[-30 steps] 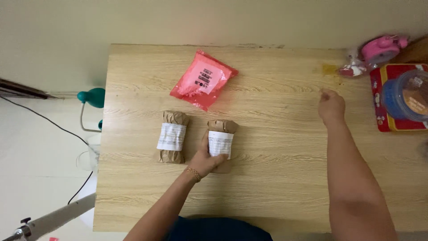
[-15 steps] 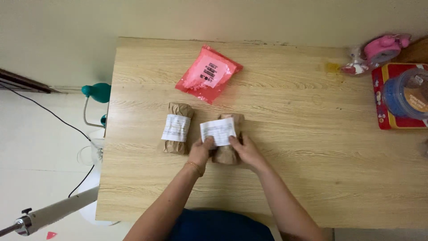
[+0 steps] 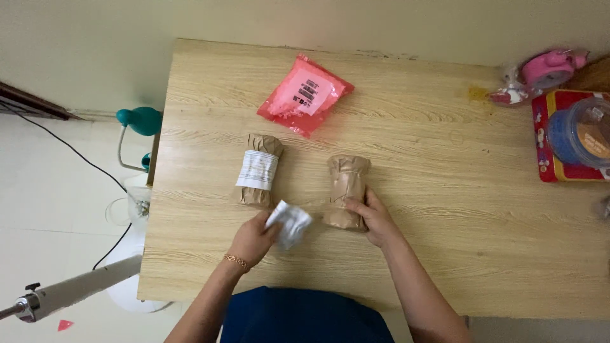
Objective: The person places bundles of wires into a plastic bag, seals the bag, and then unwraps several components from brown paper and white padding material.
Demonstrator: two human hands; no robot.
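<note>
Two brown paper-wrapped rolls lie on the wooden table (image 3: 476,190). The left roll (image 3: 258,179) still wears a white label band. The right roll (image 3: 345,190) is bare brown paper. My left hand (image 3: 254,236) grips a crumpled white paper label (image 3: 289,223) just in front of the left roll. My right hand (image 3: 372,217) rests on the near end of the right roll, holding it against the table.
A pink plastic mailer bag (image 3: 305,95) lies behind the rolls. At the right edge sit a red tin (image 3: 545,159) with a blue-lidded clear jar (image 3: 581,133) on it and a pink toy (image 3: 546,68). A teal lamp (image 3: 140,122) stands off the table's left side.
The white label has come off the right roll and is now crumpled in my left hand. My right hand moved from the far right of the table onto the roll.
</note>
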